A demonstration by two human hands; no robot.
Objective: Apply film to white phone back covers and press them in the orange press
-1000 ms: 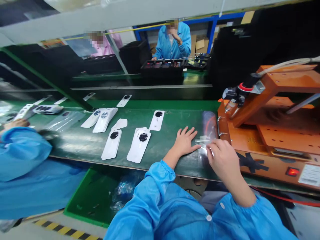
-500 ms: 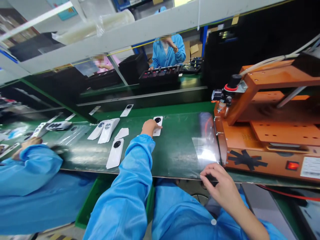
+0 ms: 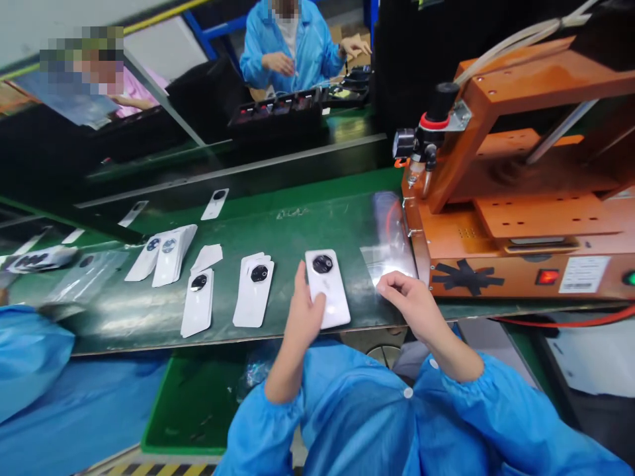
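I wear the one camera on my head, so its view starts above my chest and looks forward and down onto the bench (image 3: 342,215). My blue sleeves (image 3: 268,426) rise from the bottom edge, close to the lens. My left grip (image 3: 303,311) and right grip (image 3: 411,297) both fall in sight, a little below the middle. It takes in plenty: the orange machine (image 3: 446,248) near on the right, a green crate (image 3: 183,403) below the bench's front edge at lower left, and, farther off across the bench, a co-worker in blue (image 3: 317,43) cut by the top edge. The bench's back edge climbs toward the right, so I see it aslant.
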